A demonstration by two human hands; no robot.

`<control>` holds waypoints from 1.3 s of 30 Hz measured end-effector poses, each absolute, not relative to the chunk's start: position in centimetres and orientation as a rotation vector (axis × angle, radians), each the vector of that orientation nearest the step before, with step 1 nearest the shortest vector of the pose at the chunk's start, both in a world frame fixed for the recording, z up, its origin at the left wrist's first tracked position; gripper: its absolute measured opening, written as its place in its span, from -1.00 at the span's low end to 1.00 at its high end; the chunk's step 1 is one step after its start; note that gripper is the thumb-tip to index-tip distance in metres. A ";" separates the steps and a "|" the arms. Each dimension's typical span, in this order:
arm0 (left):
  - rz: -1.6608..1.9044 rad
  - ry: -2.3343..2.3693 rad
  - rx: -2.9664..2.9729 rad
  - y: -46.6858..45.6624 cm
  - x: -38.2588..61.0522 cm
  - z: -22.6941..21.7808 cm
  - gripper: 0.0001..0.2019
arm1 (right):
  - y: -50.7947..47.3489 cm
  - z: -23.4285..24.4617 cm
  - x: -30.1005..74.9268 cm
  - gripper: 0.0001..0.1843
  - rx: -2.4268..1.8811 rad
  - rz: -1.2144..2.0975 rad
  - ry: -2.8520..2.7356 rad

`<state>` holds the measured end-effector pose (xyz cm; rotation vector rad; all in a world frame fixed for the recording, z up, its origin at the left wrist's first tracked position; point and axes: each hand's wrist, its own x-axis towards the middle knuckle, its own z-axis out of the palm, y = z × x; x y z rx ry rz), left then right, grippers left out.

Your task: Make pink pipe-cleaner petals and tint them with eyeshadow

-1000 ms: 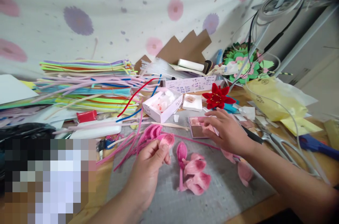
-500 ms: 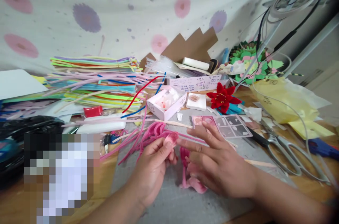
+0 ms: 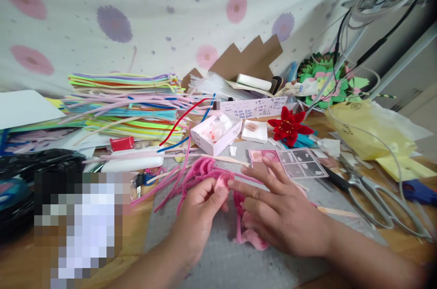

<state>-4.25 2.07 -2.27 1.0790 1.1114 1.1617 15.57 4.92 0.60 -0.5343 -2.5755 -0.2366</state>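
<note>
My left hand point(image 3: 201, 209) is closed, with thumb and forefinger pinching a small fuzzy pink petal point(image 3: 223, 180). A fingertip of my right hand point(image 3: 282, 209) meets the petal's right edge. The other fingers of that hand are stretched and spread, palm down. Partly covered by it are more pink chenille petals point(image 3: 254, 239), low over the grey mat point(image 3: 205, 264); whether any finger grips them is hidden. Behind my left hand lies a bundle of curved pink chenille stems point(image 3: 201, 168).
Stacks of coloured chenille stems point(image 3: 126, 111) lie at the back left. A white box point(image 3: 218, 136) and a red fuzzy flower point(image 3: 290, 126) stand behind my hands. Large scissors point(image 3: 370, 193) lie at right, a black plastic bag point(image 3: 41, 164) at left.
The pink petal has turned and sits a little lower between the left thumb and forefinger. The right fingertip stays against it. The whole view has shifted slightly.
</note>
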 end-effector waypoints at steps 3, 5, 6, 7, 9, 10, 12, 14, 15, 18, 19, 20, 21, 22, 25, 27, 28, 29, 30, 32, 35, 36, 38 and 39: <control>1.109 1.235 1.267 2.1 -4.6 -2.3 -0.70 | 5.0 0.7 15.7 -0.88 -0.586 -0.271 -2.524; 1.111 1.243 1.291 2.1 -4.6 -2.3 -0.71 | 5.0 0.7 15.7 -0.89 -0.588 -0.267 -2.507; 1.127 1.219 1.271 2.1 -4.6 -2.2 -0.71 | 4.9 0.6 15.7 -0.89 -0.577 -0.264 -2.509; 1.151 1.179 1.223 2.1 -4.5 -2.1 -0.72 | 4.8 0.5 15.6 -0.89 -0.565 -0.261 -2.517; 1.203 1.049 1.041 2.2 -4.3 -1.9 -0.72 | 4.6 0.2 15.5 -0.89 -0.541 -0.248 -2.537; 1.223 0.970 0.923 2.2 -4.2 -1.8 -0.73 | 4.5 0.1 15.5 -0.88 -0.531 -0.239 -2.544; 1.219 0.818 0.709 2.2 -4.1 -1.6 -0.79 | 4.4 0.0 15.5 -0.89 -0.517 -0.234 -2.541; 1.194 0.710 0.580 2.2 -4.0 -1.5 -0.85 | 4.3 0.0 15.5 -0.90 -0.509 -0.246 -2.508; 1.186 0.674 0.542 2.2 -4.0 -1.4 -0.88 | 4.2 0.0 15.4 -0.91 -0.508 -0.254 -2.492; 1.171 0.621 0.483 2.1 -4.1 -1.2 -0.88 | 4.0 0.2 15.1 -0.89 -0.468 -0.239 -2.504; 1.161 0.618 0.478 2.1 -4.1 -1.2 -0.88 | 4.2 0.2 15.1 -0.89 -0.448 -0.233 -2.516; 1.151 0.623 0.482 2.1 -4.1 -1.1 -0.86 | 4.4 0.3 15.3 -0.89 -0.442 -0.231 -2.514; 1.145 0.638 0.502 2.1 -4.1 -1.2 -0.84 | 4.9 0.3 15.6 -0.89 -0.464 -0.236 -2.497; 1.149 0.673 0.551 2.1 -4.2 -1.2 -0.81 | 5.6 0.2 16.1 -0.88 -0.526 -0.246 -2.466; 1.185 0.945 0.939 2.3 -4.6 -1.5 -0.73 | 8.4 -0.2 18.6 -0.80 -0.896 -0.254 -2.377; 1.154 1.180 1.279 2.4 -4.9 -1.7 -0.70 | 10.3 -0.8 20.4 -0.78 -1.108 -0.199 -2.396; 1.127 1.263 1.413 2.4 -5.0 -1.8 -0.70 | 11.0 -1.2 21.3 -0.78 -1.178 -0.183 -2.426; 1.100 1.316 1.521 2.4 -5.2 -1.9 -0.70 | 11.5 -1.4 21.9 -0.77 -1.221 -0.170 -2.457; 1.086 1.345 1.607 2.4 -5.2 -2.0 -0.70 | 11.9 -1.7 22.4 -0.77 -1.246 -0.160 -2.492; 1.076 1.375 1.758 2.4 -5.3 -2.0 -0.72 | 12.1 -1.9 22.8 -0.76 -1.263 -0.155 -2.546; 1.069 1.385 2.005 2.5 -5.3 -2.1 -0.78 | 12.0 -1.9 22.5 -0.74 -1.284 -0.160 -2.581; 1.073 1.377 2.100 2.5 -5.3 -2.1 -0.80 | 12.0 -1.9 22.3 -0.74 -1.288 -0.161 -2.583; 1.091 1.342 2.311 2.6 -5.3 -2.0 -0.83 | 12.0 -2.0 22.0 -0.75 -1.273 -0.156 -2.594; 1.099 1.329 2.420 2.7 -5.4 -2.0 -0.85 | 12.0 -2.0 21.9 -0.75 -1.264 -0.161 -2.599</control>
